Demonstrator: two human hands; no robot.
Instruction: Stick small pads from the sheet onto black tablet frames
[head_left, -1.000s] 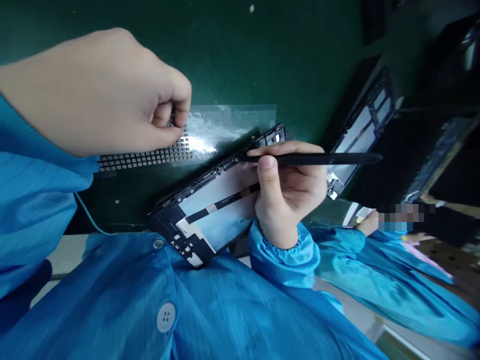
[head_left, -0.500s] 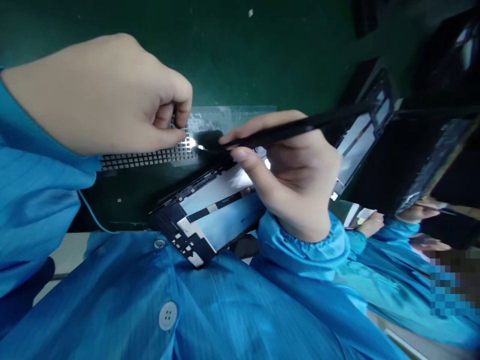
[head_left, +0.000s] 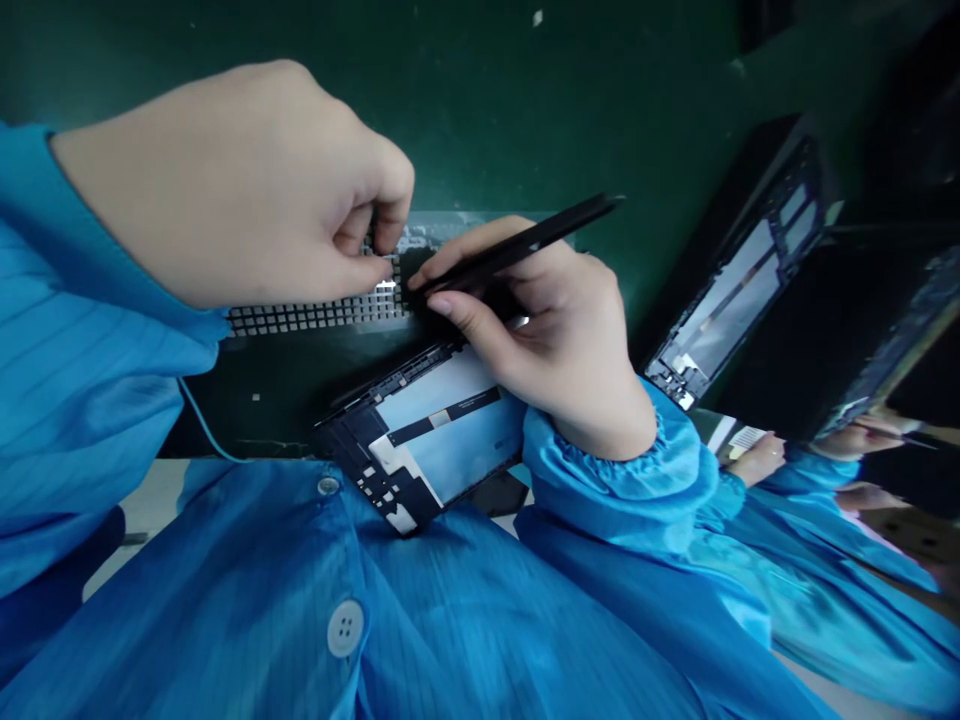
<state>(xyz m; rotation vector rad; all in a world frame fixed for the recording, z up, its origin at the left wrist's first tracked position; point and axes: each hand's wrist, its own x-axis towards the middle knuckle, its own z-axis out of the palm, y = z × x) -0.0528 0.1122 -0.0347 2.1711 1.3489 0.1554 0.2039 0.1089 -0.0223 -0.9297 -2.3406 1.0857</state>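
Observation:
My left hand (head_left: 277, 190) is closed, thumb and fingers pinching near the right end of a sheet of small grey square pads (head_left: 315, 316), which lies on a clear film (head_left: 435, 222). In my right hand (head_left: 570, 330) are slim black tweezers (head_left: 532, 243), gripped like a pen. Their tip points at the sheet's end close to my left fingertips, but the fingers and shadow hide it. Below the hands an opened phone body (head_left: 450, 440) lies tilted at the table's near edge, its pale blue inner panels facing up. My right hand covers its upper right part.
On the right, another opened phone body (head_left: 727, 300) rests on a black block (head_left: 739, 190). A dark panel or tray (head_left: 795, 340) stands beyond it. A co-worker's hands (head_left: 862, 440) and blue sleeves are at the far right. The green tabletop (head_left: 480, 110) carries small white scraps.
My right hand has moved left, bringing the tweezers to the end of the pad sheet beside my left fingers. The left hand keeps its pinch. The whole view has shifted slightly.

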